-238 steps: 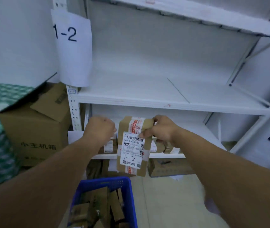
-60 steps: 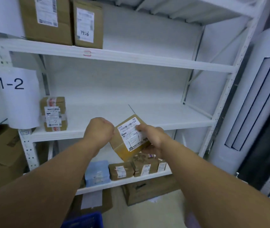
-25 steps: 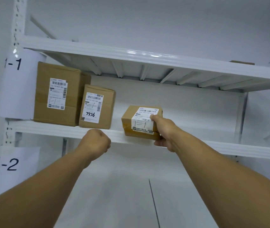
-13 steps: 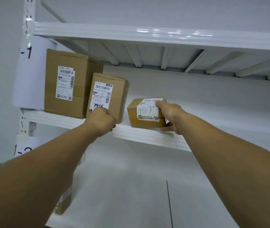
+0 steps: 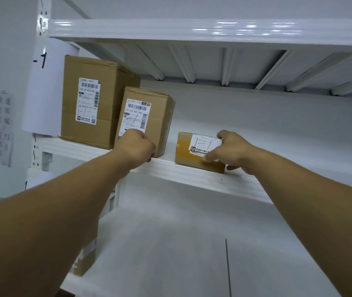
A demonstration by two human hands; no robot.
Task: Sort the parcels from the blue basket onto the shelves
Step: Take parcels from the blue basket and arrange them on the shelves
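Three cardboard parcels on the upper shelf (image 5: 192, 174): large box (image 5: 98, 99) at left, middle box (image 5: 149, 116) just beside it, small parcel (image 5: 186, 155) flat at the front edge, apart to the right. Right hand (image 5: 235, 151) grip pinching the small parcel, thumb across its label. Left hand (image 5: 136, 146) grip curled into an empty fist before the middle box.

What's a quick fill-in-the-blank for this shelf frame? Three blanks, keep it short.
1. ____ cardboard parcels stand on the upper shelf.
2. The right hand grips the small parcel, which sits at the ____ end of the row.
3. The left hand, curled into a fist, is in front of the ____ parcel's label.
Missing words: three; right; middle.
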